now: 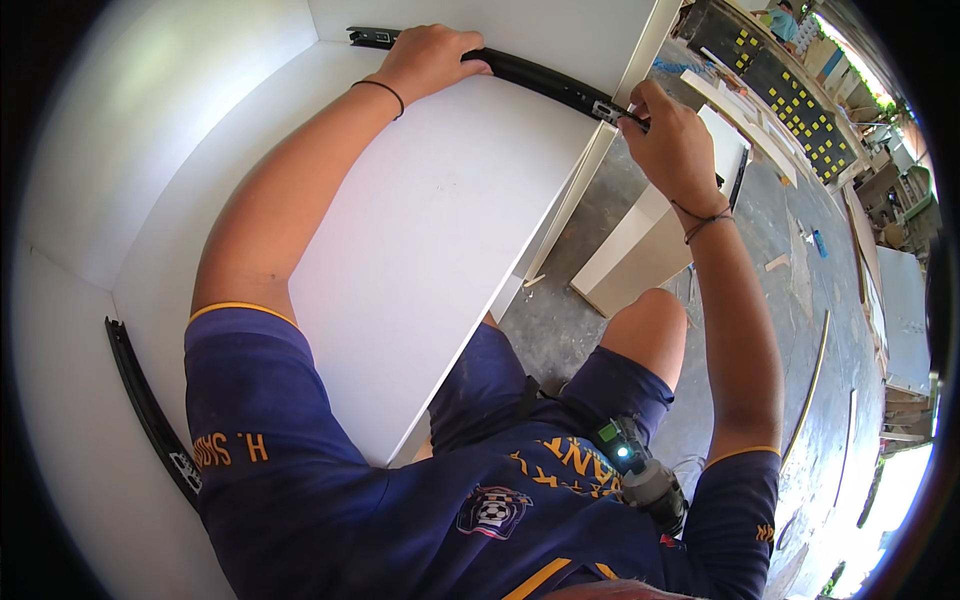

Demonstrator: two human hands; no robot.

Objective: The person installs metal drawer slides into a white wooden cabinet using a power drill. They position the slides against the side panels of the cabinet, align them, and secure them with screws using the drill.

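Note:
A long black drawer slide point(545, 82) runs along the far wall of a white cabinet, just above its white panel point(440, 200). My left hand point(430, 57) is wrapped over the slide near its back end, thumb along the near side. At the cabinet's front edge, my right hand point(672, 135) pinches the slide's front end, where a small metal-coloured bracket shows; part of that end is hidden behind the fingers. On the opposite wall, a second black drawer slide point(145, 405) is partly covered by my left sleeve.
A green and grey power drill point(645, 480) with its light on lies against my lap. Beyond the cabinet, a white and tan box point(630, 240) stands on the concrete floor. Wood strips point(808, 380) and a blue bottle point(820, 242) lie further right. Another person point(783, 22) is far back.

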